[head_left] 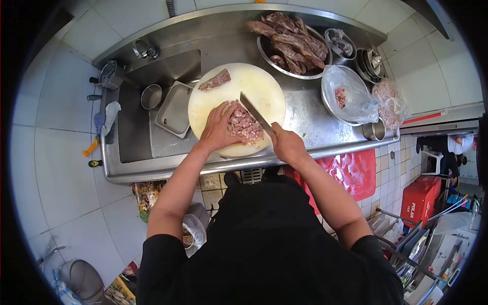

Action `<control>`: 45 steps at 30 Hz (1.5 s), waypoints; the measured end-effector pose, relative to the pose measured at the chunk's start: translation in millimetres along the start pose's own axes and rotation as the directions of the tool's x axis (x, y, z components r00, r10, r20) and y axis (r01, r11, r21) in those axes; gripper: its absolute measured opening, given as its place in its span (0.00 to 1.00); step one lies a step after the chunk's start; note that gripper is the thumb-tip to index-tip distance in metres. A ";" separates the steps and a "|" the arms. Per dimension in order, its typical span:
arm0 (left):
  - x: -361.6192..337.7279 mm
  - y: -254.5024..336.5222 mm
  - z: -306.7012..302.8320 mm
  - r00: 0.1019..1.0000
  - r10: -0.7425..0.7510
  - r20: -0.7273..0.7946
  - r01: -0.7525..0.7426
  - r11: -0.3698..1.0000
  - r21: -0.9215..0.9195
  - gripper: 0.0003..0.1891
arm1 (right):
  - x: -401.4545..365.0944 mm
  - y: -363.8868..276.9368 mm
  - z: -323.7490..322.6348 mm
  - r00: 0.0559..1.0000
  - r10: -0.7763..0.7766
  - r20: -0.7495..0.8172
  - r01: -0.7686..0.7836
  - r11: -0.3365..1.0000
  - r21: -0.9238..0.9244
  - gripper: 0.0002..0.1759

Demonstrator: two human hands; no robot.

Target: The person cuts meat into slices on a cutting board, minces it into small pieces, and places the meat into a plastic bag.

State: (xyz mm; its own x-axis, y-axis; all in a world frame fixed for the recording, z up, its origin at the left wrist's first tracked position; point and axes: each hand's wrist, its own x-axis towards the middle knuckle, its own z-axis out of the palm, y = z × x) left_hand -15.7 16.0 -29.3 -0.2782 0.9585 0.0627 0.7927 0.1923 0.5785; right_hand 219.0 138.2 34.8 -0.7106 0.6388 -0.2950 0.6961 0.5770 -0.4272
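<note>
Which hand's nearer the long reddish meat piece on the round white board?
Left: left hand is below the meat piece in frame, against chopped pink meat; right hand, holding a metal knife, is farther, lower right.

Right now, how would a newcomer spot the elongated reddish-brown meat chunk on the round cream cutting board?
On the long silver steel counter sits a large round cream cutting board. Near the board's upper-left edge lies an elongated reddish-brown meat chunk. It's one solid piece, unlike the diced pink meat heap beside the bare left hand.
</note>
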 end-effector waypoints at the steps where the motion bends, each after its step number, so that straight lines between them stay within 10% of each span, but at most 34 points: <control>1: 5.0 3.2 -4.0 0.994 0.096 0.057 -0.100 0.992 0.077 0.61 | -1.1 4.2 -2.5 0.999 0.050 0.009 -0.051 0.996 0.077 0.12; 7: 32.0 5.5 19.7 0.891 0.327 0.314 -0.404 0.888 0.221 0.62 | -12.6 77.8 13.4 0.980 0.197 0.033 -0.193 0.891 0.410 0.15; 13: 31.3 9.3 43.6 0.995 0.081 0.060 -0.090 0.980 0.177 0.48 | -28.7 54.3 15.6 0.903 0.249 0.350 -0.424 0.645 0.636 0.18; 31: 37.9 51.0 87.2 0.779 -0.263 -0.570 0.136 0.957 -0.256 0.17 | 11.7 -0.7 66.3 0.997 -0.021 0.079 -0.045 0.661 0.749 0.11; 40: 122.9 174.4 68.6 0.847 0.012 -0.532 -0.080 0.991 -0.106 0.17 | -14.9 52.7 -36.6 0.981 0.074 0.177 -0.188 0.178 0.966 0.08; 45: 202.6 268.3 113.0 0.852 0.208 -0.480 -0.363 0.896 -0.257 0.16 | -32.8 124.8 -99.9 0.945 0.326 0.032 -0.098 0.188 0.977 0.07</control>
State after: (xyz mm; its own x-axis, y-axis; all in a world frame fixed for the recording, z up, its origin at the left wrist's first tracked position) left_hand 201.9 285.5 46.7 -0.3327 0.7559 0.5639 0.6719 -0.2296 0.7041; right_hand 339.4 240.1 76.5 -0.4477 0.7752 -0.4456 0.1004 -0.4516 -0.8865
